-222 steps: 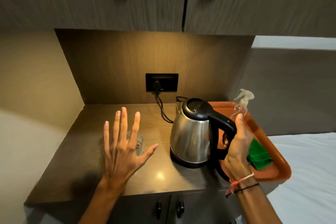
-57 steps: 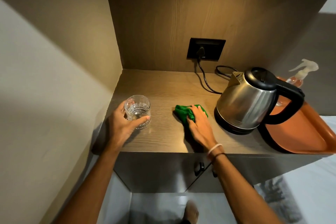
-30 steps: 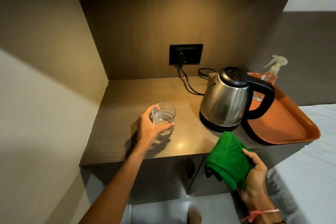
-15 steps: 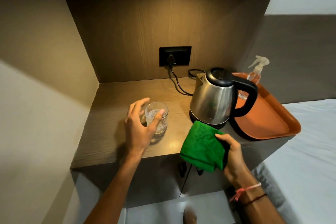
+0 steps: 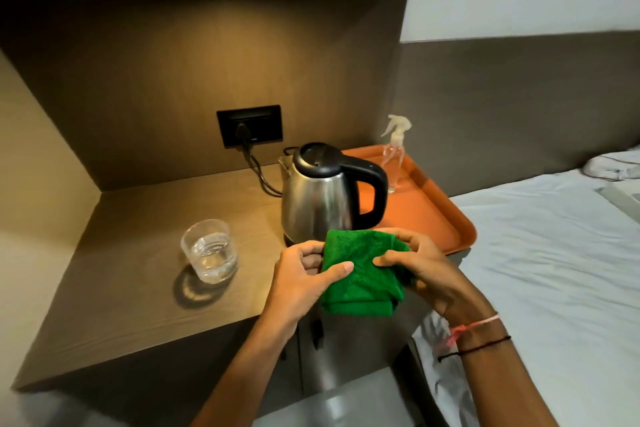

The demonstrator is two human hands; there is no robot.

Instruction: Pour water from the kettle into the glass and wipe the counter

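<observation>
A folded green cloth (image 5: pixel 360 270) is held in the air in front of the counter's front edge. My left hand (image 5: pixel 304 281) grips its left side and my right hand (image 5: pixel 426 270) grips its right side. Just behind the cloth, a steel kettle (image 5: pixel 318 204) with a black lid and handle stands upright on its base on the wooden counter (image 5: pixel 138 253). A clear glass (image 5: pixel 210 251) partly filled with water stands alone on the counter, left of my hands.
An orange tray (image 5: pixel 433 215) lies right of the kettle with a clear spray bottle (image 5: pixel 394 152) at its back. The kettle's cord runs to a black wall socket (image 5: pixel 249 125). Cabinet doors sit below the counter, a white bed (image 5: pixel 554 270) to the right.
My left hand has let go of the glass and taken hold of the cloth. The cloth, held by my right hand alone half a second ago, is now held by both hands.
</observation>
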